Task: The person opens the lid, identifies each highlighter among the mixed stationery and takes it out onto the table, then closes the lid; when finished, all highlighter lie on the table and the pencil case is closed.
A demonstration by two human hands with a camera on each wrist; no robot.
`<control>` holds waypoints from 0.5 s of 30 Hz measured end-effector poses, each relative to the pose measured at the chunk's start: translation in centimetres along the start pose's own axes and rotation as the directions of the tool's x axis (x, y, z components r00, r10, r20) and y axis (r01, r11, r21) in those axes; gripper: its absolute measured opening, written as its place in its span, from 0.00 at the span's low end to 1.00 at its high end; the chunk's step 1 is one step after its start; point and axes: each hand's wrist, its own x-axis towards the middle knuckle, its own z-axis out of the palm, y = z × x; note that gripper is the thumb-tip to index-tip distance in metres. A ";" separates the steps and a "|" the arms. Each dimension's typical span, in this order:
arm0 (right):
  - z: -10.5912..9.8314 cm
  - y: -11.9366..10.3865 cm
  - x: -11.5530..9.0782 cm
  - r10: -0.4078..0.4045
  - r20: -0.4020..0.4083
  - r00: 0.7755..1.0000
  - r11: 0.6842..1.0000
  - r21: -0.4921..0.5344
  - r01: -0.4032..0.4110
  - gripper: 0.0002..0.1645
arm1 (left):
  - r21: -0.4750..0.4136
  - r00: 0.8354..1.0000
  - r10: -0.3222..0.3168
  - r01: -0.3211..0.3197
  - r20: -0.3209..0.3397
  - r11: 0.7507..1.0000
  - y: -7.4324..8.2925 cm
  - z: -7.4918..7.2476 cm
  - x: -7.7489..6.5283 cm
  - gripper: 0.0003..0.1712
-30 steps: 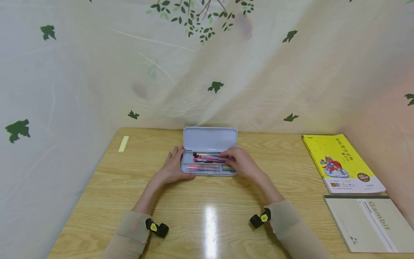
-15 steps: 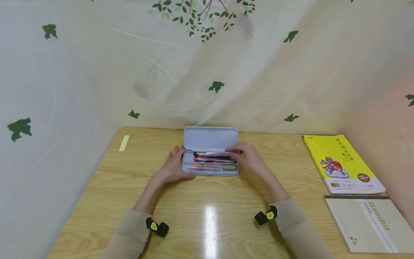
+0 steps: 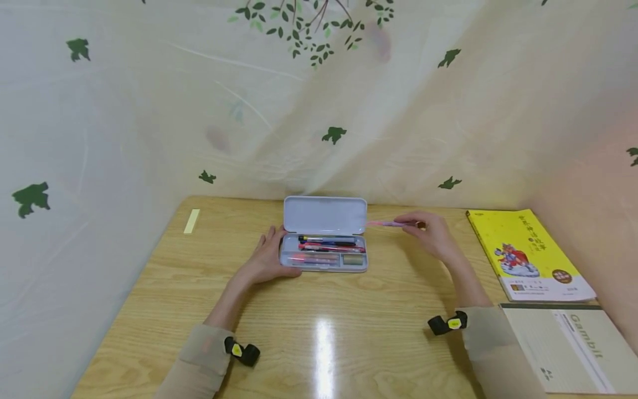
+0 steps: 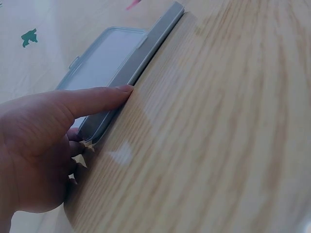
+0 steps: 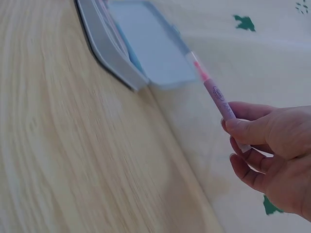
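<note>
An open light-blue pencil case [image 3: 324,252] lies on the table with its lid [image 3: 325,215] tipped back. Pens [image 3: 331,246] fill its rear compartment; a pinkish pen and a small greyish block [image 3: 353,259] sit in front. My left hand [image 3: 264,260] holds the case's left end, thumb along the front edge and fingers round the far side, as the left wrist view shows. To the right of the lid, my right hand [image 3: 431,233] pinches a highlighter [image 5: 219,99] with a purple barrel and clear cap over a pink tip. It is off the table, pointing left.
A yellow book [image 3: 528,255] lies at the right, with a pale notebook [image 3: 573,346] in front of it. A small cream strip [image 3: 191,221] is at the far left of the table. A leaf-patterned curtain [image 3: 319,155] stands directly behind the table.
My right hand has lifted the highlighter out of the pencil case and moved it to the right. The left hand stays at the case's left end.
</note>
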 end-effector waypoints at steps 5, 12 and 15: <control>-1.5 1.9 -0.4 0.014 -0.020 1.000 1.000 -0.023 -0.014 0.12 | -0.005 1.000 -0.005 0.005 0.002 1.000 0.2 0.0 -0.1 0.65; -2.5 3.3 -0.5 0.055 -0.004 0.999 0.998 -0.043 -0.055 0.13 | -0.007 1.000 -0.005 0.005 -0.001 1.000 0.3 -0.1 -0.2 0.64; -2.7 3.6 -0.3 0.077 0.007 0.997 0.996 -0.038 -0.077 0.13 | -0.005 1.000 -0.001 0.001 -0.005 1.000 0.3 -0.1 -0.2 0.63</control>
